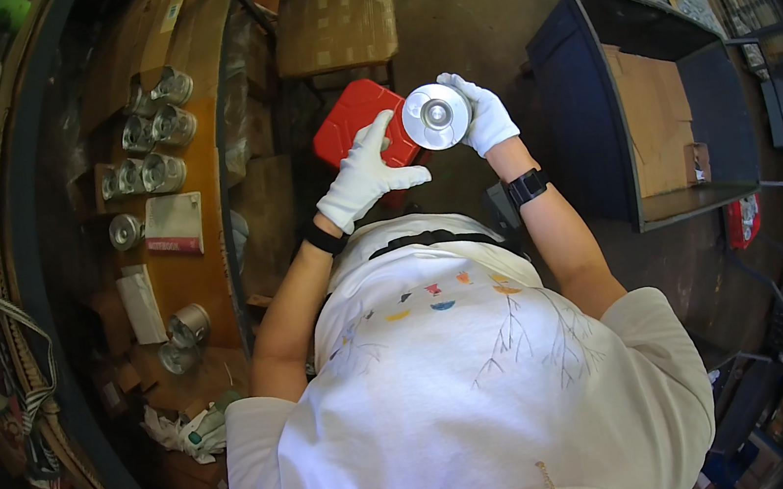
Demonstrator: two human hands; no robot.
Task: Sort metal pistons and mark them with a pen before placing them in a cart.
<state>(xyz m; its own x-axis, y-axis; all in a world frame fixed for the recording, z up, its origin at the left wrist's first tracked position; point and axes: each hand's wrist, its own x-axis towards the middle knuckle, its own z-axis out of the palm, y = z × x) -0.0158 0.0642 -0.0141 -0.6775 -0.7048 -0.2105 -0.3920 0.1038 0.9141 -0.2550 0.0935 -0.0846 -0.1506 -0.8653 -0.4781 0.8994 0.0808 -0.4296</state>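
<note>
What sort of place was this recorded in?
Probably a workshop or small factory: shiny cylindrical metal parts sit on a brown table, the gloved right hand holds a round metal piece, and a dark bin contains cardboard.

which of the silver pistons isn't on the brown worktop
The piston held in the gloved right hand; the other visible pistons rest on the brown worktop at the left.

brown chair [335,24] | dark bin [581,121], cardboard [658,125] inside | booklet [174,222] on table [219,302]
</note>
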